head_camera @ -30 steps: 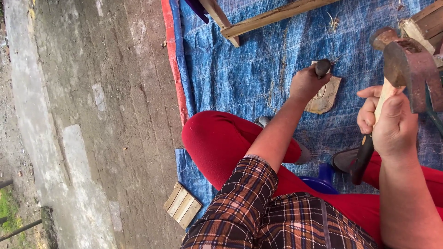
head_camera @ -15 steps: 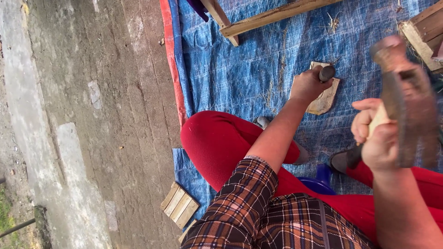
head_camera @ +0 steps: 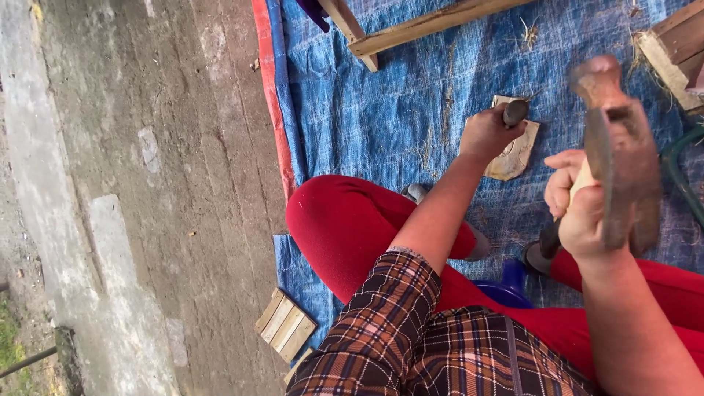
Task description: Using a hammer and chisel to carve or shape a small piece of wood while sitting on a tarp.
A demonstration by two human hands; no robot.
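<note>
On the blue woven tarpaulin [head_camera: 411,95] lay a flat, pale, roughly shield-shaped piece of wood [head_camera: 517,150], and it serves here as the landmark. Directly over that piece the person's left hand [head_camera: 488,136] was closed in a fist around a dark, round-ended metal tool [head_camera: 515,111], seemingly a chisel or punch. Its butt end stood clear above the fist; its working end was hidden by the hand, so contact with the wood could not be confirmed.

To the camera's right of the wood piece, and raised well above it, the right hand [head_camera: 583,213] was wrapped fully around the pale wooden handle of a rusty brown steel claw hammer [head_camera: 620,154]. The hammer head was blurred. Its long axis ran roughly up and down in the view, with the striking face at the far end. From the hammer, the tool's butt lay toward the left of the view and lower, well apart from the head. The left hand was much the nearer to the wood.

Beside the wood piece, on the person's side, were legs in red trousers [head_camera: 345,220] and a sleeve of brown plaid cloth [head_camera: 389,323]. Beyond the piece, long timber battens [head_camera: 433,26] lay across the tarpaulin. Well apart, past the tarpaulin's edge, a small slatted wooden panel [head_camera: 286,326] rested on bare concrete [head_camera: 147,183].
</note>
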